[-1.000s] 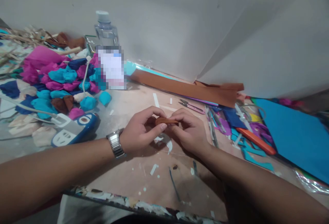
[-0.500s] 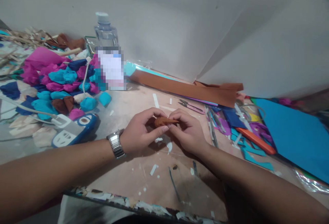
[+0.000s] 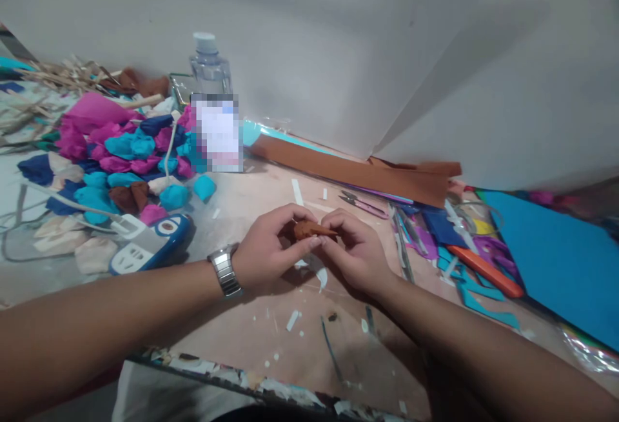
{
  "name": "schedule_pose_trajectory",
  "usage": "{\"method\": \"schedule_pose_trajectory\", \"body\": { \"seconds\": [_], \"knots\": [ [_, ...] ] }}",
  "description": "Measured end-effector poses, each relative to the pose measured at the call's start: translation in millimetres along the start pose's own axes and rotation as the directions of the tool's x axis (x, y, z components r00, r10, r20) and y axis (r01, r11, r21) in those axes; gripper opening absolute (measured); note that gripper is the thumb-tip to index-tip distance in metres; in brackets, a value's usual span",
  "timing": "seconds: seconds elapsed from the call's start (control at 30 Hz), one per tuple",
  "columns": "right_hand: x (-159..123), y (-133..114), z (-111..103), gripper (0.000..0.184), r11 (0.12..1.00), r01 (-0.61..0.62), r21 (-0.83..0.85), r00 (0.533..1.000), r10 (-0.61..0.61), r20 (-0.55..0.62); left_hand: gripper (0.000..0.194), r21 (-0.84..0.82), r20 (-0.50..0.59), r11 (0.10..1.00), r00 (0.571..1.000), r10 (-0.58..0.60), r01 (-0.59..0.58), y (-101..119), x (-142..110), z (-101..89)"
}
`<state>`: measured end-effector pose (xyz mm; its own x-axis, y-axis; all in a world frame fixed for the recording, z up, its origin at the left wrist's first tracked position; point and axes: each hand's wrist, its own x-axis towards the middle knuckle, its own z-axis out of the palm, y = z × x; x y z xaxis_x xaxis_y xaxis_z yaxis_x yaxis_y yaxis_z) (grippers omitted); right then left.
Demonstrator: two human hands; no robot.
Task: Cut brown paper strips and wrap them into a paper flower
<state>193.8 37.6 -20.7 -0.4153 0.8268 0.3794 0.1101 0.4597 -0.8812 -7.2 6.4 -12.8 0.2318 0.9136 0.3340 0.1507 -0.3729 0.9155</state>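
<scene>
Between my two hands, over the middle of the table, is a small brown crepe-paper piece (image 3: 309, 230), rounded at its left end and tapering to a point at the right. My left hand (image 3: 268, 241), with a metal watch (image 3: 226, 271) on the wrist, grips the rounded end between thumb and fingers. My right hand (image 3: 360, 248) pinches the piece near its tapered end, the thumbs almost meeting below it. Some fingertips are hidden behind the paper. White paper scraps (image 3: 293, 320) lie on the tabletop (image 3: 271, 344) around the hands.
Pink, blue and cream paper bundles (image 3: 130, 144) cover the left, beside a power strip (image 3: 152, 244). A bottle (image 3: 211, 70) and a phone (image 3: 220, 135) stand behind. Brown paper (image 3: 348, 173), thread snips (image 3: 362, 204), an orange cutter (image 3: 486, 271) and a blue sheet (image 3: 556, 254) lie behind and right.
The whole view has shifted slightly, so things appear a little further right. Both hands keep their hold on the brown paper piece, with hardly any change in the fingers.
</scene>
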Motion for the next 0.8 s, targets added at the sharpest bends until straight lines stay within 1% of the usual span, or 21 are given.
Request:
{"method": "schedule_pose_trajectory", "body": {
  "seconds": [0.1, 0.13, 0.23, 0.27, 0.3, 0.33, 0.37, 0.47, 0.53, 0.6, 0.67, 0.73, 0.77, 0.8],
  "knots": [
    [-0.9, 0.8, 0.3, 0.008, 1.0, -0.003, -0.003, 1.0, 0.003, -0.013, 0.027, -0.03, 0.008, 0.999, 1.0, -0.024, 0.024, -0.7, -1.5, 0.8],
    [-1.1, 1.4, 0.5, 0.008, 1.0, -0.009, -0.003, 1.0, 0.009, -0.02, 0.031, -0.059, 0.014, 0.998, 0.999, -0.035, 0.036, -1.3, -2.1, 1.2],
    [-0.6, 2.8, 0.7, 0.008, 1.0, -0.021, 0.01, 0.998, 0.021, -0.052, 0.051, -0.113, 0.049, 0.99, 0.995, -0.082, 0.088, -4.9, -3.5, 2.2],
    [0.1, 3.0, 0.4, 0.008, 1.0, -0.022, 0.018, 0.997, 0.023, -0.071, 0.053, -0.11, 0.066, 0.988, 0.993, -0.097, 0.104, -6.4, -3.6, 2.5],
    [0.9, 3.0, -0.2, 0.008, 0.999, -0.023, 0.023, 0.995, 0.026, -0.094, 0.047, -0.091, 0.066, 0.99, 0.992, -0.105, 0.111, -7.9, -3.4, 2.8],
    [1.7, 3.0, -1.2, 0.008, 0.999, -0.025, 0.025, 0.993, 0.028, -0.115, 0.038, -0.076, 0.057, 0.99, 0.992, -0.111, 0.116, -9.3, -3.0, 3.0],
    [2.3, 3.0, -2.5, 0.008, 0.999, -0.026, 0.019, 0.989, 0.028, -0.143, 0.034, -0.071, 0.055, 0.989, 0.99, -0.128, 0.131, -10.7, -2.5, 3.3],
    [3.8, 3.3, -7.9, 0.007, 0.999, -0.025, 0.025, 0.972, 0.03, -0.235, 0.033, -0.079, 0.023, 0.987, 0.99, -0.136, 0.137, -13.3, -1.1, 3.8],
    [6.9, 2.8, -10.2, 0.008, 0.999, -0.022, 0.028, 0.969, 0.028, -0.247, 0.03, 0.006, 0.013, 0.993, 0.993, -0.12, 0.12, -13.8, -0.6, 3.8],
    [14.8, -0.4, -8.0, 0.008, 0.998, -0.026, 0.053, 0.973, 0.038, -0.227, 0.032, 0.161, 0.031, 0.983, 0.995, -0.098, 0.092, -13.7, -0.2, 3.3],
    [29.4, -8.1, 1.7, 0.008, 0.996, -0.035, 0.08, 0.984, 0.048, -0.173, 0.027, 0.204, 0.043, 0.976, 0.996, -0.084, 0.074, -13.3, 0.1, 2.6],
    [50.4, -20.6, 20.3, 0.009, 0.995, -0.038, 0.097, 0.995, 0.047, -0.09, 0.024, 0.231, 0.057, 0.971, 0.995, -0.079, 0.063, -13.1, 0.1, 2.0],
    [62.9, -27.9, 32.9, 0.008, 0.997, -0.016, 0.076, 0.999, 0.02, -0.046, 0.022, 0.246, 0.067, 0.967, 0.994, -0.082, 0.063, -13.2, 0.0, 1.8],
    [76.6, -35.5, 47.3, 0.007, 0.998, 0.041, 0.043, 0.999, -0.041, -0.007, 0.02, 0.261, 0.076, 0.963, 0.993, -0.088, 0.065, -13.4, -0.3, 1.5]
  ]
}}
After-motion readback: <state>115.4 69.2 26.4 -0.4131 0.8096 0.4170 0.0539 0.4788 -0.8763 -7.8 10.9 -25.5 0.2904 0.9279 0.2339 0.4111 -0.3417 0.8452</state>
